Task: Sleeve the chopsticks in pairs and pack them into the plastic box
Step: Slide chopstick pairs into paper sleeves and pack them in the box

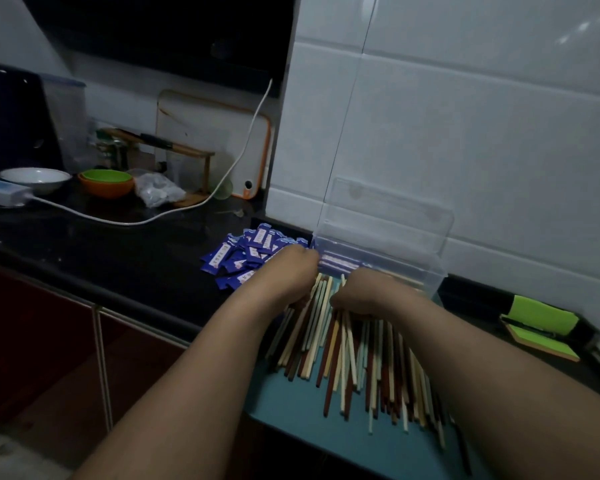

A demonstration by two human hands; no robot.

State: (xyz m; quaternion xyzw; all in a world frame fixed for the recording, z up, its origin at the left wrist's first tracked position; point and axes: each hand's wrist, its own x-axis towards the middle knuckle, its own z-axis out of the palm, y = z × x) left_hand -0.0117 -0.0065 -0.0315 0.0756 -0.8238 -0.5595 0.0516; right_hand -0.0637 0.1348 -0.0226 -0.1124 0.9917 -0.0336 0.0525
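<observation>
A loose pile of chopsticks (357, 355) in cream, brown and red lies on a teal mat (312, 427). My left hand (288, 275) lies over the pile's far left end, its fingers curled down around some sticks. My right hand (364, 292) sits beside it, also curled on the far ends of sticks. Just behind my hands stands the clear plastic box (426, 275), lid (388, 216) tipped up against the wall, with a few sleeved pairs inside. A heap of blue paper sleeves (243, 258) lies to the left of the box.
White tiled wall rises behind the box. A green and black case (541, 323) lies at the right. Far left on the dark counter are a white bowl (35, 178), stacked orange and green bowls (106, 183), a white cable (118, 220) and a cutting board (219, 140).
</observation>
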